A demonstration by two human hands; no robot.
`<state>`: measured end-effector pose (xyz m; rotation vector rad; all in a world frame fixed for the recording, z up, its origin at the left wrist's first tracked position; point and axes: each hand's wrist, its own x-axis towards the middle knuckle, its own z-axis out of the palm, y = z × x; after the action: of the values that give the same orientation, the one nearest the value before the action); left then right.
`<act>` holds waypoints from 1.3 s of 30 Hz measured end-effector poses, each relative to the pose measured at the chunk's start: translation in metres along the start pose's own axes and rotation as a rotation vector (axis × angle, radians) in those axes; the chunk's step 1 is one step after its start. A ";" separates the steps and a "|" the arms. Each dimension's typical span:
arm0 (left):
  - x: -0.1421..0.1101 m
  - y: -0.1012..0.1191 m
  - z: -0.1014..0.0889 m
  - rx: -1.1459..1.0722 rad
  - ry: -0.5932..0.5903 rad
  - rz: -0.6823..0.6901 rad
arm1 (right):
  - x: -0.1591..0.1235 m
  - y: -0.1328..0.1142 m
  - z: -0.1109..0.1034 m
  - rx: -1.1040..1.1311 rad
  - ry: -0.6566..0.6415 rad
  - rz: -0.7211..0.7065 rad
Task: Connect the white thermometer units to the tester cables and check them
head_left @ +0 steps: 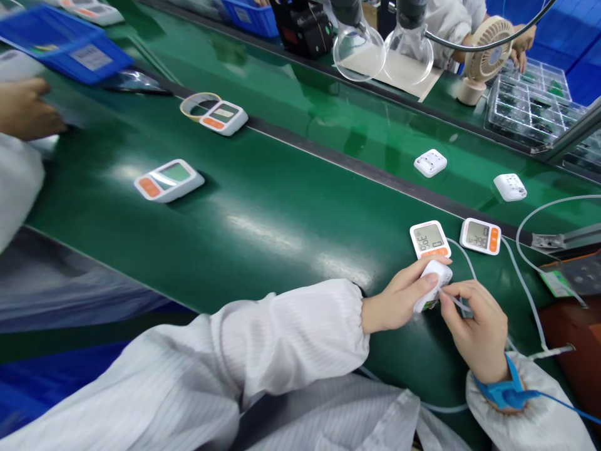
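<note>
My left hand (402, 293) is closed around a small white blood pressure monitor (437, 272) turned on its side. My right hand (479, 322) pinches the end of a thin pale air tube (462, 305) against the side of that monitor; whether the tube is inside the port I cannot tell. Just beyond my left fingers lies a monitor with orange buttons and a lit screen (428, 237), a tube running from it. To its right is another lit monitor (481, 235), with its own tube (524, 291). A blue wrist strap (504, 388) circles my right wrist.
Two monitors (431, 163) (510, 187) lie face down beyond the dark rail. Further left are a monitor (169, 180) and one beside a tape roll (200, 105). A co-worker's hand (29, 108) is at far left, near a blue bin (61, 44). A fan (488, 50) stands behind.
</note>
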<state>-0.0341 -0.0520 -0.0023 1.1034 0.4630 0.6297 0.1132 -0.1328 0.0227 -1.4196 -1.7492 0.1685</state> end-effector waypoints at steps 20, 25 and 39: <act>-0.001 -0.002 0.000 0.105 -0.015 0.022 | -0.002 0.001 0.000 0.090 -0.031 0.050; -0.002 -0.004 0.000 0.149 0.008 0.102 | -0.001 -0.001 0.001 0.083 -0.026 0.051; -0.005 -0.017 -0.002 0.308 0.058 0.417 | 0.000 -0.006 0.002 0.059 -0.015 -0.004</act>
<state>-0.0354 -0.0596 -0.0181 1.4962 0.3892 0.9797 0.1075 -0.1343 0.0254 -1.3759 -1.7455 0.2274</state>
